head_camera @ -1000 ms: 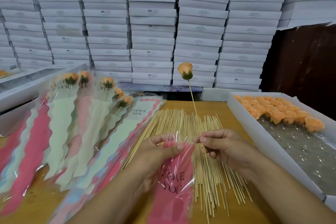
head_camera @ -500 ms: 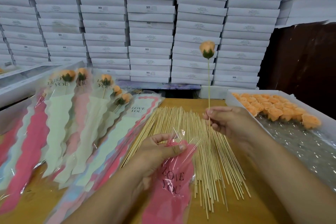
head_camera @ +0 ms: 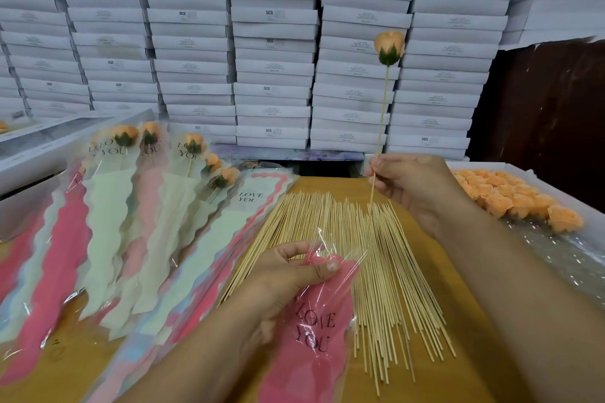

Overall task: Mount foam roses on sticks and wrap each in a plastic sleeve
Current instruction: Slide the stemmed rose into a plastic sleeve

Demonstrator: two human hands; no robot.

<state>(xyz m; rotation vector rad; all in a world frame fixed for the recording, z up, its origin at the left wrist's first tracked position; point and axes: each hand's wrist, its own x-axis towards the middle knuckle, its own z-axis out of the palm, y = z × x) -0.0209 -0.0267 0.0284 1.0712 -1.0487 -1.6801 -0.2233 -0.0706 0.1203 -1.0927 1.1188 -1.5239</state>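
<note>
Far out beyond the left hand's fingers, finished roses in sleeves (head_camera: 124, 193) lie fanned across the bench (head_camera: 451, 311), next to a stack of empty sleeves (head_camera: 229, 239).

The left hand (head_camera: 288, 275) grasps the pink plastic sleeve (head_camera: 314, 321) near its open top: the thumb presses on the upper film and the curled fingers (head_camera: 291, 250) sit behind it. The sleeve lies flat, its long axis running from the mouth at the fingers back toward the person, with the "LOVE YOU" print just below the thumb.

Under and between both hands lies the spread pile of bare sticks (head_camera: 376, 288), all pointing away from the person.

The right hand (head_camera: 412, 186) pinches the stick (head_camera: 381, 114) of the mounted foam rose (head_camera: 389, 47) low on its length. The stick stands nearly upright, its long axis vertical with a slight lean; the bloom points up, well above the fingers, and the bare tip pokes down just below them toward the pile.

The step in hand appears to be sleeving. To do it well, the left thumb should probably slide the film layers apart so the mouth gapes, and the right hand should tip the stick down and feed its bare end in first, in line with the sleeve, so the point does not snag or pierce the film.

Beyond the right wrist sits a tray (head_camera: 556, 193) of loose foam roses (head_camera: 510, 196).
</note>
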